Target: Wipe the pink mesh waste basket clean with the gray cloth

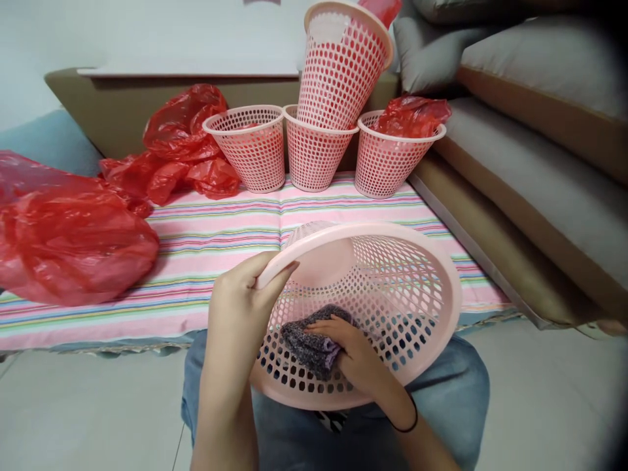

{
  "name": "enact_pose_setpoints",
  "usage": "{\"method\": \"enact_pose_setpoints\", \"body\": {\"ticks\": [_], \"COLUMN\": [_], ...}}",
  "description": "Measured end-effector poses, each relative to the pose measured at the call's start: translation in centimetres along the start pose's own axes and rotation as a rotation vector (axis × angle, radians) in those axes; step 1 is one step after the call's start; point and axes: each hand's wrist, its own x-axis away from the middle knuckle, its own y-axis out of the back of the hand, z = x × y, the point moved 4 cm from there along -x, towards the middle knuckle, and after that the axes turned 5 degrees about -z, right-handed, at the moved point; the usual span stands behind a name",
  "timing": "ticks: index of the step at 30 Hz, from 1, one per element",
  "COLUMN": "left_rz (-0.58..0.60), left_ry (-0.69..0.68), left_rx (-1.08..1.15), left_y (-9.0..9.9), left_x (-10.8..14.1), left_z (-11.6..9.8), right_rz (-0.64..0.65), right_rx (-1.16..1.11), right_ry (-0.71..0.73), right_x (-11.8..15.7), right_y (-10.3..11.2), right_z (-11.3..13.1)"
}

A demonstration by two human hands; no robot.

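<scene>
A pink perforated basket [454, 294] lies tilted over my lap, its wide mouth facing me. My left hand [248, 288] pinches the rim at its left side, thumb inside and fingers outside. Inside the basket, my right hand [346, 343] grips a dark grey cloth [309, 340] with a purple edge, and the cloth rests against the lower inner wall. A black band circles my right wrist.
Three pink baskets [255, 154] stand at the back, the middle one holding another tilted basket [338, 72]. Red plastic bags [73, 242] lie at the left on the striped cloth [196, 261]. Grey cushions [534, 190] are stacked at the right.
</scene>
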Motion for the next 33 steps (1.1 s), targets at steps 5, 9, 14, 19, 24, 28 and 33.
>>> {"method": "enact_pose_setpoints", "body": {"ticks": [5,9,14,19,24,28,33], "left_rz": [-0.038,0.022,0.110,0.082,0.096,0.105,0.140], "left_ry": [0.005,-0.022,-0.064,-0.070,-0.083,-0.096,-0.116], "left_rx": [-0.033,-0.090,-0.179,-0.222,-0.220,-0.221,-0.155], "left_y": [-0.1,-0.3,-0.8,-1.2,-1.4,-1.6,-2.0], "left_x": [-0.5,-0.7,-0.4,-0.4,-0.5,-0.6,-0.6], "left_z": [-0.3,-0.6,-1.5,-2.3,-2.6,-2.7,-3.0], "right_rz": [0.002,0.007,0.136,0.179,0.188,0.174,0.204], "right_rx": [0.219,0.385,0.721,0.831,0.878,0.887,0.886], "right_ry": [0.021,0.002,0.099,0.079,0.055,0.050,0.017], "right_x": [-0.2,-1.3,-5.2,-9.4,-11.2,-11.9,-12.0], "right_y": [1.6,3.2,3.6,3.1,2.4,1.7,0.9], "right_z": [-0.1,0.9,1.9,0.1,-2.2,-3.8,-5.3]}}
